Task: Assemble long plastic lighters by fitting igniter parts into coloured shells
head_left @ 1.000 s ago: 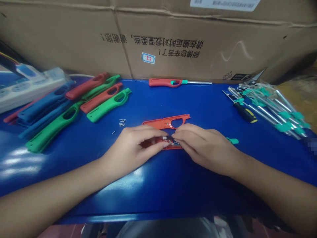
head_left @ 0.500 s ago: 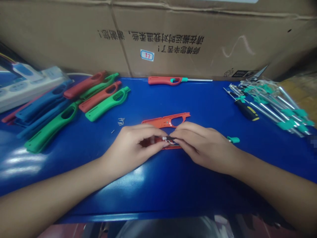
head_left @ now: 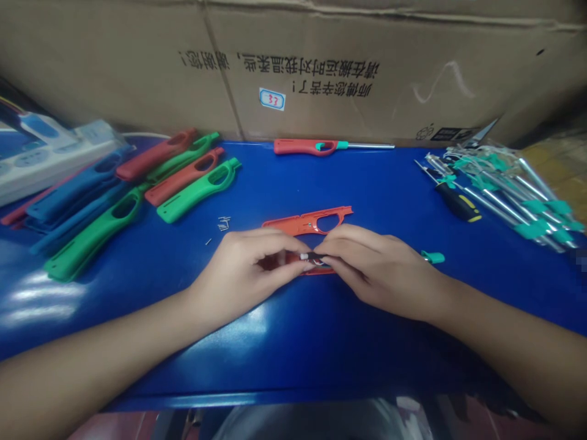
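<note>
My left hand (head_left: 245, 272) and my right hand (head_left: 373, 269) meet at the middle of the blue table (head_left: 284, 342), fingers pinched together. Between the fingertips is a small black and white part with thin wires (head_left: 312, 256), held over an orange lighter shell half (head_left: 316, 270) that my hands mostly hide. A second orange shell half (head_left: 306, 222) lies just behind them. A small teal piece (head_left: 432, 257) lies beside my right wrist.
Green, red and blue lighter shells (head_left: 137, 183) are piled at the left. One finished orange lighter (head_left: 321, 146) lies at the back. Metal tubes with teal fittings (head_left: 509, 189) and a black and yellow screwdriver (head_left: 456, 206) lie right. Tiny pins (head_left: 223, 223) sit left of centre. Cardboard boxes (head_left: 293, 67) stand behind.
Both hands stay in place over the orange shell, with only slight finger movement on the small part. The view has shifted a little.
</note>
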### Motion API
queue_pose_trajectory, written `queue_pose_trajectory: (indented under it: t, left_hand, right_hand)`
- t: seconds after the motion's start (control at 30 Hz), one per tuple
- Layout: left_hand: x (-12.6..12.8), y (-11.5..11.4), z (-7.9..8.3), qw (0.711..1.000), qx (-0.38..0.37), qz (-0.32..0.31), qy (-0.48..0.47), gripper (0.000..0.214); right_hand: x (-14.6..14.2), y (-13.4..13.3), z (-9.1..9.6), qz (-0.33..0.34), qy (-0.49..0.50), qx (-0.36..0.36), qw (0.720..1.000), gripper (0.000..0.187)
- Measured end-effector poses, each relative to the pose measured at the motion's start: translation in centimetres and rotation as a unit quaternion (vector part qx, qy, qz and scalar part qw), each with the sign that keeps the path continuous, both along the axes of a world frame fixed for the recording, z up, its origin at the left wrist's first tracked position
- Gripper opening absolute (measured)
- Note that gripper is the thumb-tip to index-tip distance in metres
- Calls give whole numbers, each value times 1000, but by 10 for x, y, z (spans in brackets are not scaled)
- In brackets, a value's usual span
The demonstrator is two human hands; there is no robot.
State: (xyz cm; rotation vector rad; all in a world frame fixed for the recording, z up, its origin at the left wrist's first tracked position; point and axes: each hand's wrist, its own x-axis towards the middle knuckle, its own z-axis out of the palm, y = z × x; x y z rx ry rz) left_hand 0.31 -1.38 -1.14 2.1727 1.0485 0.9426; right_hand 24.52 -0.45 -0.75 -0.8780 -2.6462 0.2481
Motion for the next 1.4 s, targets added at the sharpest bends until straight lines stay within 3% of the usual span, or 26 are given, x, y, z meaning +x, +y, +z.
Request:
queue_pose_trajectory:
  t: [0.37, 0.57, 0.83, 1.13, 1.23, 1.4]
  left_hand:
    - [1, 0, 0, 1000, 4, 1, 3, 10]
    - [-2, -2, 1, 999, 34, 14, 26, 26]
    - [-2, -7, 2, 1000, -5, 10, 24, 38]
    - [-6, 0, 0, 997, 33, -14, 61, 17]
    - [-6, 3, 0, 997, 49, -18, 62, 13]
    - [-5, 4, -1, 997, 62, -9, 54, 13]
  right_hand:
    - [-1, 2, 1, 1, 23, -41, 999, 22]
    - [-1, 4, 0, -9, 39, -74, 996, 23]
    - [-2, 5, 0, -9, 77, -84, 993, 21]
    - [0, 7, 13, -38, 142, -137, 980, 12]
    - [2, 5, 20, -28, 84, -124, 988, 11]
    - [1, -2, 18, 5, -55, -23, 998, 20]
